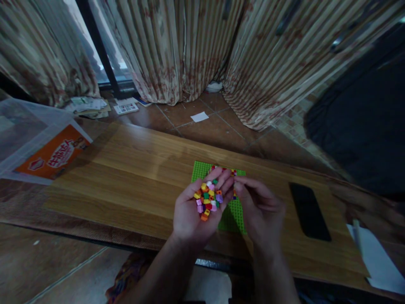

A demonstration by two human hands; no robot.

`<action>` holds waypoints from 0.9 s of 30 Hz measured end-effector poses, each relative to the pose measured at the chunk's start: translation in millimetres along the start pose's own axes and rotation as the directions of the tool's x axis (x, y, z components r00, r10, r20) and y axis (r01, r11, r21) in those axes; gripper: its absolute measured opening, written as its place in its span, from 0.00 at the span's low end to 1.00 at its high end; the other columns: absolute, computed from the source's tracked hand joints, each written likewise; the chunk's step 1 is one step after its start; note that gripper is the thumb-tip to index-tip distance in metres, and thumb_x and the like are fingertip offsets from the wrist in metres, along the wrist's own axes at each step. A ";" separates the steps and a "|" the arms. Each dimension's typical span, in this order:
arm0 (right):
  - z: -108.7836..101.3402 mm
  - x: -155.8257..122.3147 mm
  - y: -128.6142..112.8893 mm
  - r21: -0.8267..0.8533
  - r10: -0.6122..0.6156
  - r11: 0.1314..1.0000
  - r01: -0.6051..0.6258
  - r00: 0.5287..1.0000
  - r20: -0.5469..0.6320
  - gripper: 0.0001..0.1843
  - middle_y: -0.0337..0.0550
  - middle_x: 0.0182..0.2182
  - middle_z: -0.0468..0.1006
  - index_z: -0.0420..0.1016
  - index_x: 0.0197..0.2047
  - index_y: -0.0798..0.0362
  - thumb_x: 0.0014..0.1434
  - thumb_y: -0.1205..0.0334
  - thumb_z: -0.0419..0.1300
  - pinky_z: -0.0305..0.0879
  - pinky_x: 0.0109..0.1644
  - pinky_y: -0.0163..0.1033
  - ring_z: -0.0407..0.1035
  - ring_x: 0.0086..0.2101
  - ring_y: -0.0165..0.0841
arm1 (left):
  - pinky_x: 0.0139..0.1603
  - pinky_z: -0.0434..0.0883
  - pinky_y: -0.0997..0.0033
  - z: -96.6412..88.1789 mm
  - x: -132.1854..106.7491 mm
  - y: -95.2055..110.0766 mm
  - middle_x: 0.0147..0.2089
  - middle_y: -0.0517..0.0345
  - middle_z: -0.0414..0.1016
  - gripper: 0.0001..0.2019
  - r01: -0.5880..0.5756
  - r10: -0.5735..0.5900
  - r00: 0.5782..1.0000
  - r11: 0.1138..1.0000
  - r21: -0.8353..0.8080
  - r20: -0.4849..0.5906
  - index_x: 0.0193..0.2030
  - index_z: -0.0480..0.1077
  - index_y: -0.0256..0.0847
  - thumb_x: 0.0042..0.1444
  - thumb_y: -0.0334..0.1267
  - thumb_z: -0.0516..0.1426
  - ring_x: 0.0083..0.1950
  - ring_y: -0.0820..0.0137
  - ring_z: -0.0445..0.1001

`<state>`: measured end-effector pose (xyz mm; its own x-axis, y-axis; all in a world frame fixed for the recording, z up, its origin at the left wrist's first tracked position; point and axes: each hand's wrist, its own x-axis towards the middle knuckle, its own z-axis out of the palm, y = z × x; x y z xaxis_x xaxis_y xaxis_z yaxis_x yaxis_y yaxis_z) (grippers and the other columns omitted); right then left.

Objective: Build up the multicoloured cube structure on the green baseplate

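Note:
My left hand point(189, 219) is palm up and cupped, with a small heap of toy bricks point(208, 198) lying in it. The bricks are tiny and of many colours: yellow, orange, green, pink, purple, red and white. Beneath both hands lies a green studded baseplate point(232, 216), partly covered by them. Along its far side run rows of coloured bricks point(233, 172), mostly hidden behind my left fingers. My right hand point(264, 209) is over the plate's right side, thumb and forefinger pinched together beside my left fingertips. Whatever is in that pinch is too small to make out.
The baseplate rests on a long wooden table point(136, 169). A black phone point(309, 211) lies to the right, with white paper point(378, 257) beyond it. A clear plastic box point(38, 114) with an orange label stands at the left. Striped curtains point(164, 50) hang behind.

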<state>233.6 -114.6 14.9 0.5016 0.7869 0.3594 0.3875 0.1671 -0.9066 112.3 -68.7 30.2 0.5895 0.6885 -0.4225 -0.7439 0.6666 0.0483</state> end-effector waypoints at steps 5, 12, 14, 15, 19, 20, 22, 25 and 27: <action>-6.0 -1.1 -13.7 -0.159 -0.132 0.969 0.187 0.943 0.305 0.11 0.40 0.43 0.79 0.79 0.45 0.44 0.62 0.67 0.60 0.71 0.49 0.39 0.74 0.45 0.32 | 0.66 0.62 0.62 3.0 -1.1 -0.1 0.54 0.40 0.78 0.23 -0.010 0.010 1.000 1.000 -0.002 -0.001 0.60 0.68 0.27 0.63 0.37 0.48 0.64 0.59 0.70; -12.4 -1.8 -13.9 -0.179 -0.135 0.955 0.235 0.887 0.442 0.15 0.40 0.46 0.76 0.77 0.49 0.43 0.61 0.68 0.61 0.70 0.52 0.40 0.72 0.49 0.33 | 0.69 0.58 0.58 2.4 -1.7 0.9 0.59 0.39 0.74 0.27 -0.015 0.015 1.000 1.000 0.011 0.020 0.66 0.62 0.27 0.63 0.37 0.47 0.64 0.58 0.69; -10.8 -2.6 -13.3 -0.175 -0.142 0.952 0.252 0.867 0.478 0.15 0.40 0.46 0.77 0.77 0.50 0.42 0.61 0.68 0.61 0.70 0.52 0.42 0.72 0.48 0.33 | 0.70 0.57 0.58 -0.4 -0.6 1.3 0.59 0.40 0.74 0.27 -0.011 0.010 1.000 1.000 0.018 0.025 0.65 0.62 0.27 0.63 0.38 0.47 0.65 0.58 0.68; -9.7 -2.9 -12.7 -0.172 -0.149 0.949 0.264 0.859 0.490 0.15 0.40 0.45 0.77 0.77 0.50 0.42 0.62 0.68 0.61 0.70 0.52 0.42 0.72 0.48 0.33 | 0.70 0.57 0.59 -1.8 0.1 1.4 0.59 0.40 0.74 0.26 -0.008 0.007 1.000 1.000 0.017 0.027 0.65 0.62 0.27 0.63 0.38 0.47 0.64 0.58 0.69; -6.3 -4.7 -11.7 -0.177 -0.162 0.947 0.268 0.873 0.460 0.13 0.40 0.43 0.79 0.79 0.47 0.43 0.63 0.68 0.60 0.72 0.49 0.42 0.73 0.45 0.33 | 0.69 0.59 0.62 -3.2 1.1 1.2 0.57 0.39 0.76 0.25 -0.004 0.004 1.000 1.000 0.004 0.017 0.64 0.64 0.26 0.63 0.38 0.47 0.62 0.60 0.71; -6.3 -5.3 -12.0 -0.180 -0.156 0.950 0.255 0.889 0.431 0.12 0.39 0.42 0.80 0.79 0.47 0.43 0.62 0.67 0.61 0.72 0.48 0.42 0.74 0.44 0.33 | 0.68 0.59 0.61 -2.5 0.9 1.2 0.56 0.39 0.76 0.25 -0.004 0.004 1.000 1.000 0.000 0.005 0.63 0.64 0.26 0.63 0.38 0.47 0.62 0.60 0.72; -8.6 -6.4 -12.9 -0.183 -0.133 0.962 0.203 0.932 0.336 0.11 0.38 0.40 0.82 0.80 0.45 0.42 0.61 0.65 0.63 0.74 0.45 0.41 0.76 0.41 0.33 | 0.67 0.61 0.61 -0.6 -0.1 2.0 0.56 0.39 0.76 0.25 -0.001 0.001 1.000 1.000 -0.014 -0.017 0.63 0.65 0.27 0.62 0.37 0.48 0.62 0.59 0.72; -18.4 -4.8 -11.4 -0.188 -0.057 0.979 0.079 0.991 0.121 0.09 0.38 0.38 0.84 0.81 0.43 0.43 0.58 0.61 0.66 0.76 0.42 0.42 0.78 0.37 0.35 | 0.64 0.65 0.59 0.7 -2.1 6.9 0.58 0.39 0.75 0.24 -0.022 0.021 1.000 0.999 -0.041 -0.022 0.63 0.66 0.30 0.62 0.36 0.48 0.62 0.59 0.72; -28.4 -1.0 -6.6 -0.193 -0.012 0.981 0.014 1.000 0.009 0.09 0.39 0.37 0.84 0.81 0.42 0.45 0.57 0.59 0.67 0.77 0.41 0.43 0.79 0.36 0.35 | 0.63 0.66 0.59 0.4 -3.4 12.2 0.59 0.40 0.75 0.23 -0.054 0.053 0.998 0.997 -0.047 -0.019 0.63 0.66 0.32 0.62 0.36 0.48 0.62 0.59 0.72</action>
<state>252.6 -133.3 26.8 0.4898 0.7903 0.3682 0.5361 0.0600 -0.8420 101.4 -62.7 32.6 0.5431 0.7174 -0.4364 -0.7886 0.6143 0.0285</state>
